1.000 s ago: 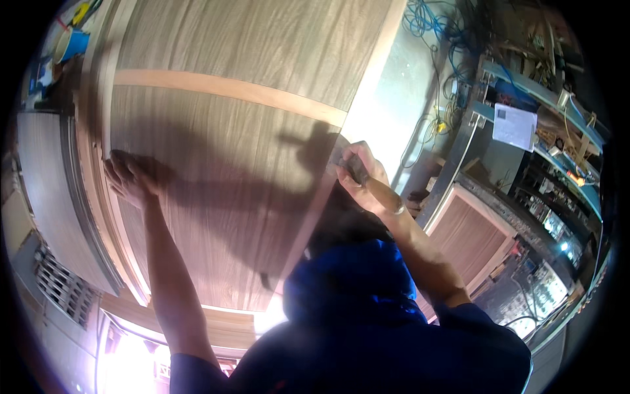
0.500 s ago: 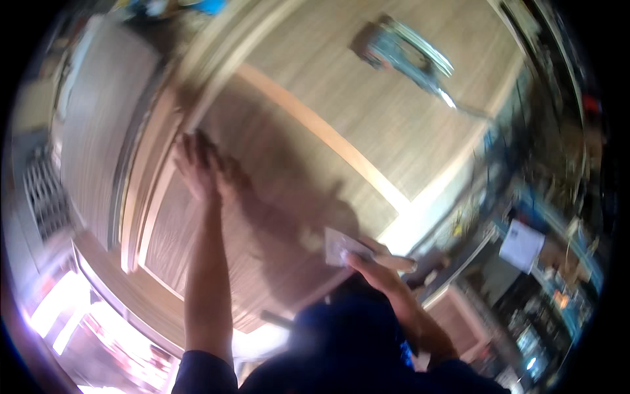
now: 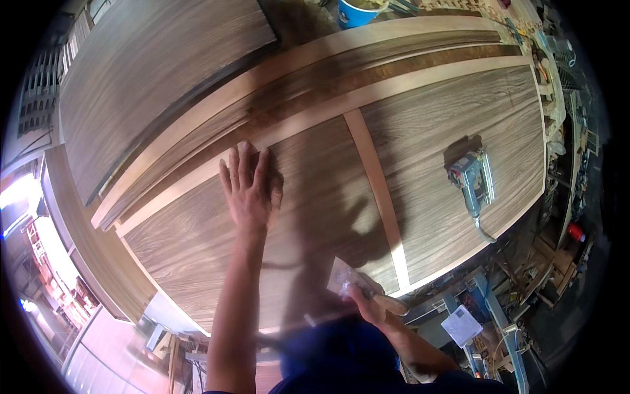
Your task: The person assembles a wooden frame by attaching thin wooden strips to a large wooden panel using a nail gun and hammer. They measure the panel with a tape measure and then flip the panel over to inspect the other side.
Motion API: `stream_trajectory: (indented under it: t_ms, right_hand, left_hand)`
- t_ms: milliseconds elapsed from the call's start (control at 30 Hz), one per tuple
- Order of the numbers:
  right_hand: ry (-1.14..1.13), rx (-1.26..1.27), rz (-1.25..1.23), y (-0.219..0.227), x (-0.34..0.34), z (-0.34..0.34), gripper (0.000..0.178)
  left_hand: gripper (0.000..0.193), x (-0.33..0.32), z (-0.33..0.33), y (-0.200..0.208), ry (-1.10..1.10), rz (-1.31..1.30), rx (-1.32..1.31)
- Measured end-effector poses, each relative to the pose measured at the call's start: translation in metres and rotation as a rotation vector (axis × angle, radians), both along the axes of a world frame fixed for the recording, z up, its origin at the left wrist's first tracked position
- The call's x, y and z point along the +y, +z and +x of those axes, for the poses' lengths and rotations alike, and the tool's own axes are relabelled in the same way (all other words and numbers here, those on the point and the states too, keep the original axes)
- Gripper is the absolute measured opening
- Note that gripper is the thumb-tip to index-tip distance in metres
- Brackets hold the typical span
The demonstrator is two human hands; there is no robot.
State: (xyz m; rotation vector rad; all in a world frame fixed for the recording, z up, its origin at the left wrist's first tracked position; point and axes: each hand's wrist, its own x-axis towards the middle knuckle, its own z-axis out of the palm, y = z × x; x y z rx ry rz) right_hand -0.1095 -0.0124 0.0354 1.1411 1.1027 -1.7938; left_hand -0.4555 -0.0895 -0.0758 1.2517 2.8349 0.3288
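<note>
A big wood-grain door panel (image 3: 420, 138) lies flat and fills most of the view, its dark veneered fields framed by pale rails and one pale upright strip; lying level, its whole face is open to the hands. A second dark panel (image 3: 151, 79) leans or lies along its far left edge, out of the way. A grey power sander (image 3: 474, 180) rests on the right field, cord trailing off the near edge, parked within reach but well apart from both hands. The left hand (image 3: 249, 187) is pressed flat on the left field just below the rail, fingers spread and straight, seemingly bracing the body or feeling the surface. The right hand (image 3: 367, 299) is at the near edge, fingers closed on a small pale scraper (image 3: 342, 277), its blade angled onto the veneer.
</note>
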Motion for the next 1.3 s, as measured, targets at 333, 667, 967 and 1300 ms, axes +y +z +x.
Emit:
stream_trajectory:
  t_ms: [333,667,967,1300]
  right_hand:
    - [-0.709,0.131,0.686,-0.025,-0.074,0.093,0.027]
    - [-0.967,0.031,0.907,-0.026,-0.125,0.149,0.013]
    - [-1.016,0.014,1.069,-0.033,-0.136,0.130,0.010]
    - [-1.078,0.003,0.932,-0.025,-0.131,0.135,0.015]
  left_hand:
    - [0.061,-0.004,-0.010,-0.016,-0.050,0.007,0.072]
    - [0.081,-0.011,-0.023,-0.039,-0.186,0.022,0.160]
    - [0.072,-0.014,-0.028,-0.045,-0.143,0.013,0.166]
    - [0.071,-0.016,-0.029,-0.046,-0.167,0.049,0.157]
